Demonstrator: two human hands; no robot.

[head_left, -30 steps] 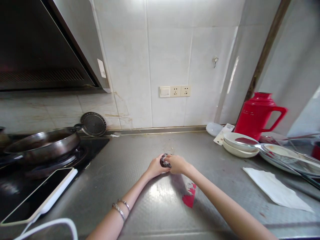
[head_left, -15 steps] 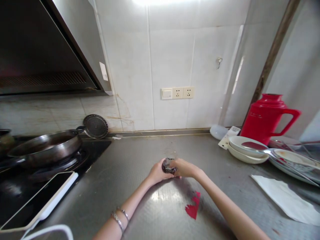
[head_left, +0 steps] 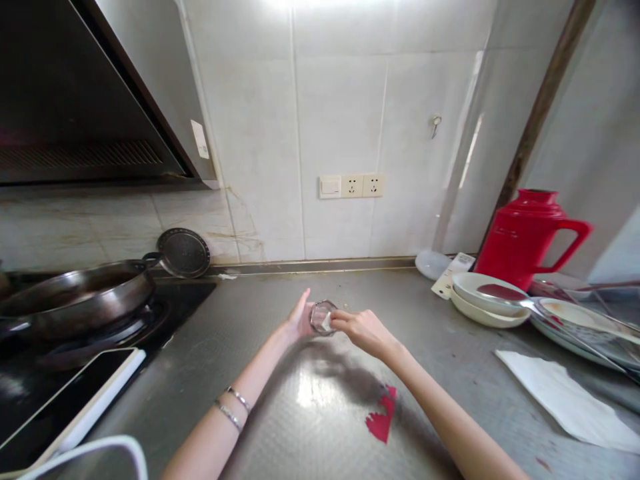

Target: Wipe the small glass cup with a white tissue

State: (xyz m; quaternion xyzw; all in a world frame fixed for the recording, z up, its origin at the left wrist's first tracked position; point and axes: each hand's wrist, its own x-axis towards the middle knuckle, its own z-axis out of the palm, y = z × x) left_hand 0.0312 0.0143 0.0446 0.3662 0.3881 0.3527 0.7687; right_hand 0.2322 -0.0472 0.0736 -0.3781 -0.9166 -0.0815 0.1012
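Holding a small clear glass cup (head_left: 318, 317) over the middle of the desk (head_left: 265, 300), the left hand (head_left: 299, 320) had its thumb raised and its fingers, partly hidden, grasping the cup's side. The round mouth faced up and toward the person; how far its axis ran behind was too foreshortened to tell. The right hand (head_left: 364, 331) had its fingers pinched on a white wad (head_left: 327, 323) inside the mouth. A torn red scrap (head_left: 383, 421) lay nearer the person.
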